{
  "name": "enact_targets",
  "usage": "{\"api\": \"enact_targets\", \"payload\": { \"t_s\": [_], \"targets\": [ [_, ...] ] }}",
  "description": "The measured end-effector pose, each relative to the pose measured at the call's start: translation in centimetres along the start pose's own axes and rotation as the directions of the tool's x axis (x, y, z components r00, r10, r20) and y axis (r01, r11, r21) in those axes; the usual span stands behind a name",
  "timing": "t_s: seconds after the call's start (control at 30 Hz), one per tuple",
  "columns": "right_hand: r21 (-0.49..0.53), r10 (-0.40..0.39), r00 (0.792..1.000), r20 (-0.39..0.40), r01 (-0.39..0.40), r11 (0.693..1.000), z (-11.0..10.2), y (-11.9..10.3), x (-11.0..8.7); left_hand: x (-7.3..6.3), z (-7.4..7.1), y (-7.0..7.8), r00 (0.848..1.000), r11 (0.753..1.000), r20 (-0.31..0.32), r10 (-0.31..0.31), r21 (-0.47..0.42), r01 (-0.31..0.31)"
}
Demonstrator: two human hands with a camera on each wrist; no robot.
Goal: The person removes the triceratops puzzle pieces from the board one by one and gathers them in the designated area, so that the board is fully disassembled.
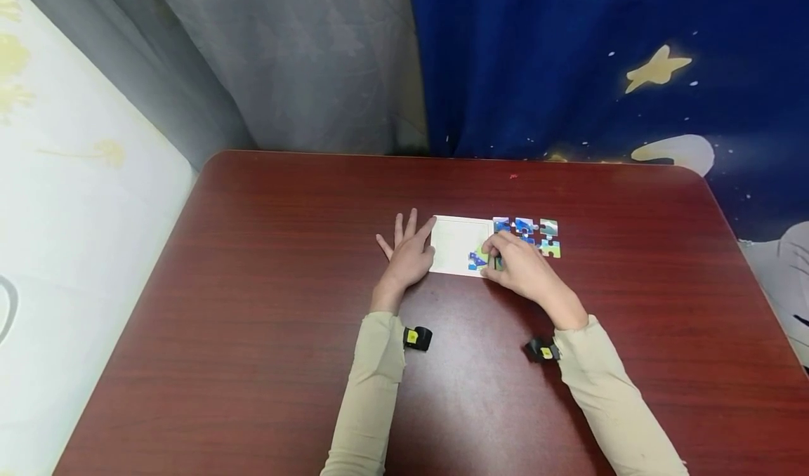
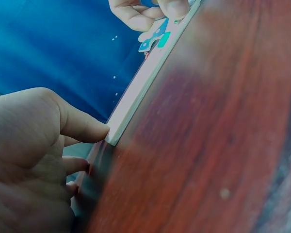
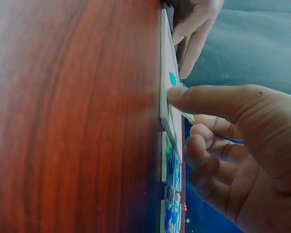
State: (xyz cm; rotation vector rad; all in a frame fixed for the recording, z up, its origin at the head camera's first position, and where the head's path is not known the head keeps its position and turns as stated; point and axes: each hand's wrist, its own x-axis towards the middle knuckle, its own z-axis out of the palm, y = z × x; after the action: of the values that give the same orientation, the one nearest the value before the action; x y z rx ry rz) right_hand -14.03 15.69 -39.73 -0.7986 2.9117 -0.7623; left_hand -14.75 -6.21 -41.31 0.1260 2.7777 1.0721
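A white puzzle tray (image 1: 450, 246) with a low rim lies flat on the table. My left hand (image 1: 407, 260) has its fingers spread, with thumb and forefinger touching the tray's left edge. Over the tray's lower right corner, my right hand (image 1: 523, 268) pinches a blue and yellow-green puzzle piece (image 1: 475, 259) between thumb and fingers. The piece looks tilted up in the left wrist view, and the fingers hide part of it. Right of the tray, several loose puzzle pieces (image 1: 548, 227) lie in rows, partly behind the right hand.
The dark red wooden table (image 1: 284, 251) has rounded far corners. A tiny red scrap (image 1: 513, 176) lies near its far edge. Grey and blue curtains (image 1: 537, 62) hang behind, and a white wall (image 1: 82, 181) stands at left.
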Motion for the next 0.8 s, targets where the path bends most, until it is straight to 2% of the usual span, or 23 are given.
{"api": "enact_targets", "payload": {
  "t_s": [0.2,0.3,0.4,0.5,0.6,0.7,0.8],
  "targets": [
    [-0.004,-0.036,0.999,0.001,0.036,0.999,-0.2,0.0,0.0,-0.2,0.0,0.1,1.000,1.000,-0.002,0.002,0.006,-0.002],
    [-0.023,-0.082,0.996,-0.047,0.081,0.996,-1.0,0.5,-0.1,-0.3,-0.1,0.1,1.000,1.000,0.000,-0.002,0.009,0.002],
    [-0.034,-0.088,0.990,-0.106,0.085,0.996,-2.4,1.8,-0.9,-0.2,0.0,0.1,1.000,1.000,0.003,-0.002,0.013,0.002],
    [-0.043,-0.040,0.990,-0.134,0.035,0.998,-3.9,3.7,-2.5,-0.3,0.0,0.1,1.000,1.000,0.010,0.004,0.020,-0.004],
    [-0.041,0.038,0.992,-0.119,-0.043,0.998,-5.0,5.3,-4.3,-0.3,0.0,0.1,1.000,0.999,0.023,0.012,0.030,-0.013],
    [-0.023,0.106,0.991,-0.085,-0.109,0.994,-5.4,6.5,-5.9,-0.3,0.0,0.1,0.999,0.999,0.028,0.016,0.033,-0.017],
    [-0.008,0.136,0.989,-0.048,-0.137,0.991,-5.1,7.3,-6.8,-0.3,0.0,0.0,1.000,1.000,0.026,0.012,0.027,-0.013]
  ]
}}
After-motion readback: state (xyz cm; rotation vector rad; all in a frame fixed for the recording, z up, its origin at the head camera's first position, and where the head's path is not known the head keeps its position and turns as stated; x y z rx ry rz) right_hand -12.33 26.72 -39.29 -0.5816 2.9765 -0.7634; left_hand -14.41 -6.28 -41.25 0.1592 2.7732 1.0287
